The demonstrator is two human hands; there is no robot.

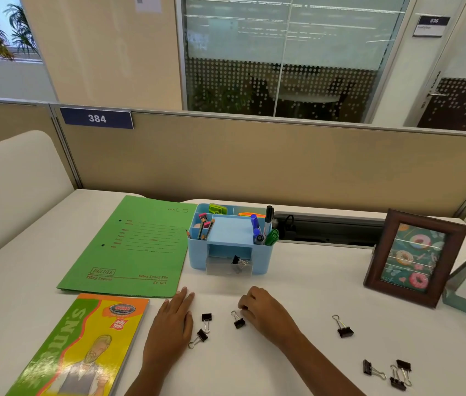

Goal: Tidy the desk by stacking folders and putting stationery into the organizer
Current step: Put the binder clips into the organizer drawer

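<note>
Left hand (175,318) flat, open on worktop (297,295); right hand (257,308) curled, fingertips at binder clip (238,320), lower centre.

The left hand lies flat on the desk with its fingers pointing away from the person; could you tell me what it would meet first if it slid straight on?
Probably the near edge of the green folder, just ahead of the left hand's fingertips; the gap looks small.
</note>
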